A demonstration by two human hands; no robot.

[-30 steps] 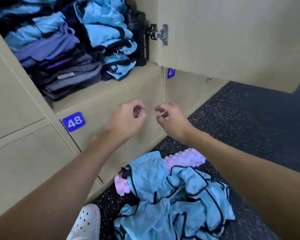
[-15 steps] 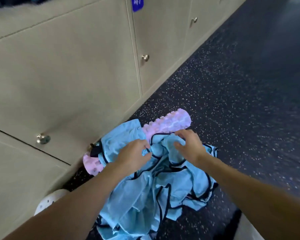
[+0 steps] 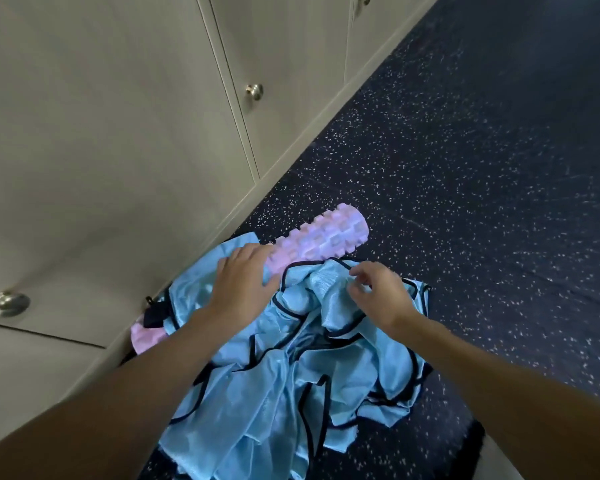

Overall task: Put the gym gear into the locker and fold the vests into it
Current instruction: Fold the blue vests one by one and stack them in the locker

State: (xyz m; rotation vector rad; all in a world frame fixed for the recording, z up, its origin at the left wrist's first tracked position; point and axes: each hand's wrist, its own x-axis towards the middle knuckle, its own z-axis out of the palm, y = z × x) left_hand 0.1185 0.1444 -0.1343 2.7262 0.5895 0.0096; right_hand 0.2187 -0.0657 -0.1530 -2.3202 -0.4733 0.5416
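A pile of light-blue mesh vests [image 3: 274, 393] with black trim lies crumpled on the dark floor below me. A pink knobbly foam roller [image 3: 329, 237] lies partly under the pile, along the foot of the lockers. Its near end [image 3: 146, 336] sticks out beside a small black strap [image 3: 153, 315]. My left hand [image 3: 243, 278] rests flat on the blue fabric where it covers the roller, fingers spread. My right hand [image 3: 378, 292] has curled fingers and pinches a fold of a vest at its black hem. The open locker is out of view.
Shut beige locker doors [image 3: 118, 133] with round metal knobs [image 3: 10, 304] fill the left and top. Dark speckled rubber floor [image 3: 465, 168] stretches to the right. A pale shape [image 3: 499, 459] shows at the bottom right edge.
My view dropped from the open locker to the floor. Both hands came down onto the vest pile; the left slid up onto the roller and the right took a fold.
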